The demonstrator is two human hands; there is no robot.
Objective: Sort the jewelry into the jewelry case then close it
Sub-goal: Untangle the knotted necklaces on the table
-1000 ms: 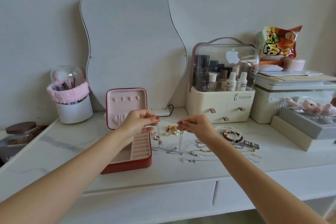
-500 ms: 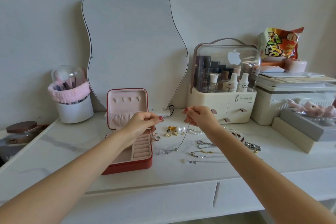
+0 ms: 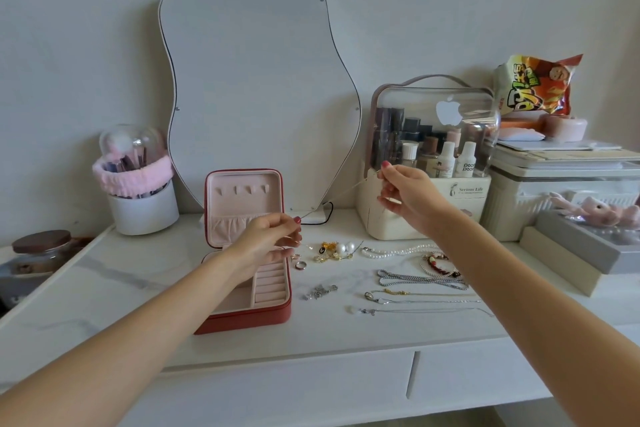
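A red jewelry case with a pink lining stands open on the white vanity, its lid upright. My left hand hovers over the case's right side and pinches one end of a thin chain necklace. My right hand is raised higher, in front of the cosmetics box, and pinches the chain's other end, so the chain runs taut between my hands. Loose jewelry lies right of the case: rings, pearl earrings, a pearl strand, a small silver piece and several chains.
A wavy mirror leans on the wall behind the case. A brush holder stands at back left, a dark-lidded jar at far left. A cosmetics organizer, storage boxes and a snack bag fill the right side.
My right hand has risen and moved right, pulling the chain taut. The chain's hanging loops lifted off the table. My left hand stayed near the case.
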